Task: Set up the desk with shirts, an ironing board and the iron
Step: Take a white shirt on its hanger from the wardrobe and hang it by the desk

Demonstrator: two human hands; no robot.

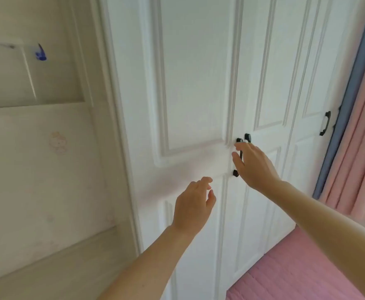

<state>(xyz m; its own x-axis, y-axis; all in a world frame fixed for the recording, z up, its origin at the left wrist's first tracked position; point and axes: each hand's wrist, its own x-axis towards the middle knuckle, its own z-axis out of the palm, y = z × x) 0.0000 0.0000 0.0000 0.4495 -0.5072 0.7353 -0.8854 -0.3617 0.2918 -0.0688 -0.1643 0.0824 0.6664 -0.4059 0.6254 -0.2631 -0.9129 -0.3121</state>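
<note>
Right hand (255, 164) with straight fingers reaching onto a black door handle (239, 156), not curled round it, left hand (193, 204) loosely open, holding nothing, before white wardrobe doors (194, 83).

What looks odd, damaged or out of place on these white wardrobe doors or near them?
Nothing stands out. The white panelled wardrobe doors are shut and line up, with the black metal handles in place. The right hand reaches the handles; the left hand hovers below. A faint pale sticker sits on the left panel.
</note>
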